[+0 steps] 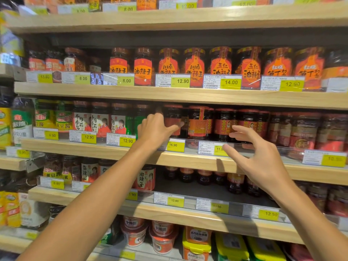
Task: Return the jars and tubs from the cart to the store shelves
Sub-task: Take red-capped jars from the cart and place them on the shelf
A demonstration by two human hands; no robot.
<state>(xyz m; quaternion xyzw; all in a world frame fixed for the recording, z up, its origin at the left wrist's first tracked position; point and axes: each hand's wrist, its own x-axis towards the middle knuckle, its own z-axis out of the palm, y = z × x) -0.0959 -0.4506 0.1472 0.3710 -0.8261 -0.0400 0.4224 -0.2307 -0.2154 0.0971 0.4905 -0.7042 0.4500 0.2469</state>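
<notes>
- Left hand (pixel 156 129): raised to the third shelf (pixel 105 150) from the top; fingers curled round the side of a dark jar (pixel 172 119) with a red label, thumb stretched along its front; the jar stands upright at the shelf's front edge, above the 16.90 tag (pixel 175 145)
- Right hand (pixel 259 157): spread wide, holding nothing; fingers (pixel 239 131) just in front of the red-lidded jars (pixel 224 123) to the right, whether touching cannot be told; thumb over the 11.90 tag (pixel 214 148)
- Same shelf, left part: jars with green and yellow labels (pixel 53 117); jars bearing a portrait label (pixel 99 123); right part: squat brown-labelled jars (pixel 305 132), blurred
- Shelf above: row of orange-labelled jars (pixel 222 65) behind tags reading 8.00, 12.90, 14.00
- Shelf below: small dark jars (pixel 203 177) set well back; a tall white-labelled jar (pixel 145 178) beside the left forearm
- Bottom shelf: red and white tubs (pixel 162 236); yellow-lidded tubs (pixel 231 245)
- Cart: not in view
</notes>
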